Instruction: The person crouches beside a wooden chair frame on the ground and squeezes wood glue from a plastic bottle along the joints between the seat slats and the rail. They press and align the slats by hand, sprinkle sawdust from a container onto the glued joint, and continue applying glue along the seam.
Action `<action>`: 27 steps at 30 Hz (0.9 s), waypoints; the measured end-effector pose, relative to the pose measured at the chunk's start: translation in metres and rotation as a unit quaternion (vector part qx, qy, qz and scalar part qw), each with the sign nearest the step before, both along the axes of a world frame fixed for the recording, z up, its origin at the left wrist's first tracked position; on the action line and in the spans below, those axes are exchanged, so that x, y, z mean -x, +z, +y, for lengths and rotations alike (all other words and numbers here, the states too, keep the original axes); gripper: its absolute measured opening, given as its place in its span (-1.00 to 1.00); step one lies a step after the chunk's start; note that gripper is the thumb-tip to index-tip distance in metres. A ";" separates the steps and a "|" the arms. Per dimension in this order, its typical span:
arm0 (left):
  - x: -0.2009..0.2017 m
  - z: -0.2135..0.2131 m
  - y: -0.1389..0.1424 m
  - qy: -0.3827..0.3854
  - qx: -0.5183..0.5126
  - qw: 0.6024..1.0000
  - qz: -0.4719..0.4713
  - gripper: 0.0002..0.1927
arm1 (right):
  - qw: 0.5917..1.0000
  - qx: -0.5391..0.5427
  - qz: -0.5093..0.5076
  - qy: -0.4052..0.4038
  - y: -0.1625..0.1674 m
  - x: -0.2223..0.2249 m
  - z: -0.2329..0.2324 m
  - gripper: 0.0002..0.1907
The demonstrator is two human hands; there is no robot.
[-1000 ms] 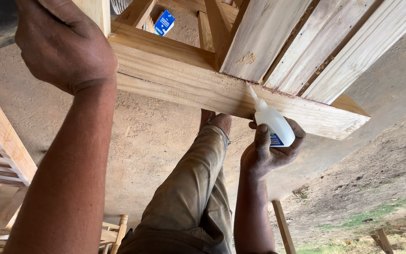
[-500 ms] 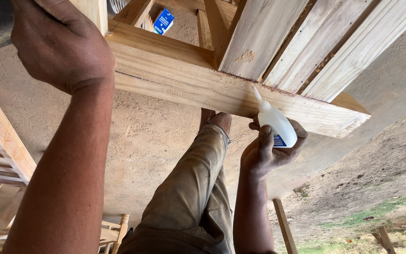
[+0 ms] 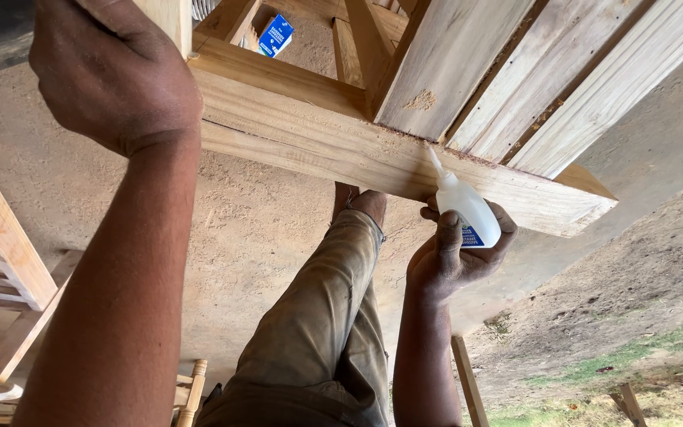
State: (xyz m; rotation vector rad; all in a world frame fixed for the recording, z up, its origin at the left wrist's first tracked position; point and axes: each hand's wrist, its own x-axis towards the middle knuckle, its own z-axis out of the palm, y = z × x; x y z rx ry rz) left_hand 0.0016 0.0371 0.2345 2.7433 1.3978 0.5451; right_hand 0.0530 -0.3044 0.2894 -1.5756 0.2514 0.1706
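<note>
Along the wooden rail, the right hand is gripping a white glue bottle, nozzle touching the slat joint; the left hand is clamping the frame's corner post.

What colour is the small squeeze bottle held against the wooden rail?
White bottle with a blue label, in the right hand; head view.

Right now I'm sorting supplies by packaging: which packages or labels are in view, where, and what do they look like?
Glue bottle: in the right hand, nozzle at the wooden frame; white, tapered, with a blue label.
Box: on the ground beyond the frame, top centre; small, rectangular, blue and white.
</note>
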 end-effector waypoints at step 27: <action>-0.017 -0.019 0.011 0.023 0.048 0.998 -0.015 -0.36 | 0.998 0.005 -0.015 0.063 -0.003 -0.011 0.010 -0.50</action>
